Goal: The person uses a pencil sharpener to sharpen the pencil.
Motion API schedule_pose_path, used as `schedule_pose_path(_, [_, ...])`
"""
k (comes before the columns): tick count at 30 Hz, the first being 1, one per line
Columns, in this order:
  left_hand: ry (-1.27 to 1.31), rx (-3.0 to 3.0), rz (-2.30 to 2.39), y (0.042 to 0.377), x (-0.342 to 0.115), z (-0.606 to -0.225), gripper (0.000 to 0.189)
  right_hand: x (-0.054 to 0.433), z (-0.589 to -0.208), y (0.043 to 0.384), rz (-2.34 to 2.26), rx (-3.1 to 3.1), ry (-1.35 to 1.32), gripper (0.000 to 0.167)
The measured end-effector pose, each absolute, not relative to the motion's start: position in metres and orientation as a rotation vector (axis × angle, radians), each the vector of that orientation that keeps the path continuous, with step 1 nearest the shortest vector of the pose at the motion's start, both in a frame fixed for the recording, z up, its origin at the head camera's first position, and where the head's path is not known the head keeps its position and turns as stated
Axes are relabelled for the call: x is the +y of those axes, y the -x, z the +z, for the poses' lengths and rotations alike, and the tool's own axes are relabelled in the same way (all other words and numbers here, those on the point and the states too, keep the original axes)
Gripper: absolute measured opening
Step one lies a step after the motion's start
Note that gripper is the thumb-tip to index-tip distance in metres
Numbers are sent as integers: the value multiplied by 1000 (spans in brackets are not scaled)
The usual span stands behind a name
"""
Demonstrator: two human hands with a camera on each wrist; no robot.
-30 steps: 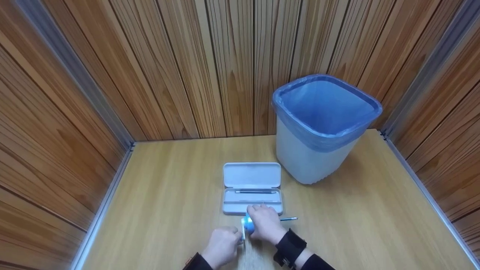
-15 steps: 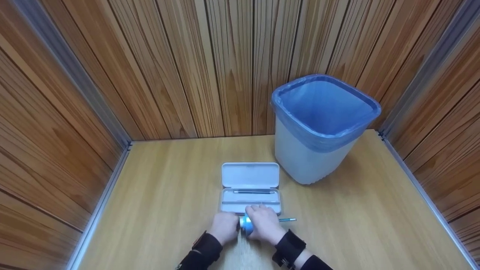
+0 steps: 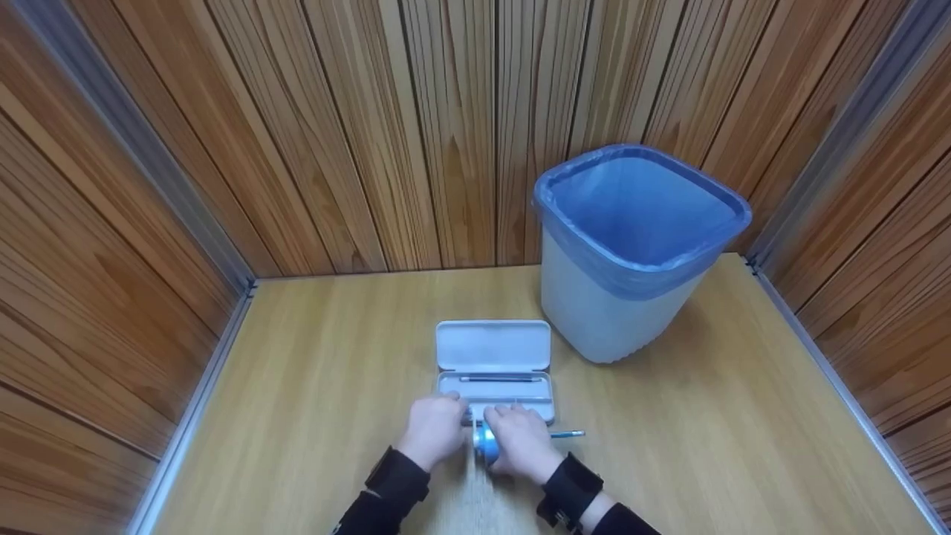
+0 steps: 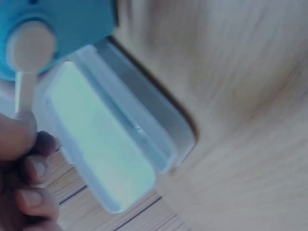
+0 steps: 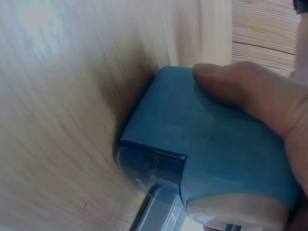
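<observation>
A blue crank pencil sharpener [image 3: 487, 444] lies in front of the open pencil case [image 3: 493, 346]. My right hand [image 3: 522, 441] grips its body, the thumb lying along the blue side in the right wrist view. A pencil [image 3: 569, 434] sticks out on the right, beyond that hand. On the left, my left hand [image 3: 434, 428] pinches the end of the pale crank handle [image 4: 25, 91] between thumb and forefinger. In the left wrist view the crank's round hub sits against the sharpener's blue face. The fingers hide part of the handle in the head view.
Inside the case's lower half lies another pencil [image 3: 501, 380]. A bin [image 3: 617, 316] with a blue liner stands behind and to the right on the wooden table [image 3: 334, 349]. Wood-panelled walls [image 3: 468, 148] close in the back and sides.
My left hand has gone from low beside the sharpener up and away toward the case, swinging the crank handle with it. My right hand keeps its grip on the sharpener.
</observation>
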State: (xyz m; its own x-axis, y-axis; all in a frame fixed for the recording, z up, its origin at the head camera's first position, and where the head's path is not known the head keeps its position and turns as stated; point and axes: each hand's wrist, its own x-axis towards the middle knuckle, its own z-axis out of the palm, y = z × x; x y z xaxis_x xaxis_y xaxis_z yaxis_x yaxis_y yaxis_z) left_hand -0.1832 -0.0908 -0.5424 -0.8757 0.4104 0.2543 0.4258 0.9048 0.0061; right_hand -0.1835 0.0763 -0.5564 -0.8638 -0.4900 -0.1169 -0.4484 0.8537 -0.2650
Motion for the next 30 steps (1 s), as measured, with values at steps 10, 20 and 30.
schedule_pose_path(10, [773,-2595,-39,156,-92,-535,9,80,-556,185,-379,2887,746,58])
schedule_pose_path(20, [865,-2565,-155,125,-96,-559,18,79,-559,184,-326,2944,787,56])
schedule_pose_path(30, [842,-3024,-234,137,-94,-583,13,78,-559,182,-374,2921,811,56])
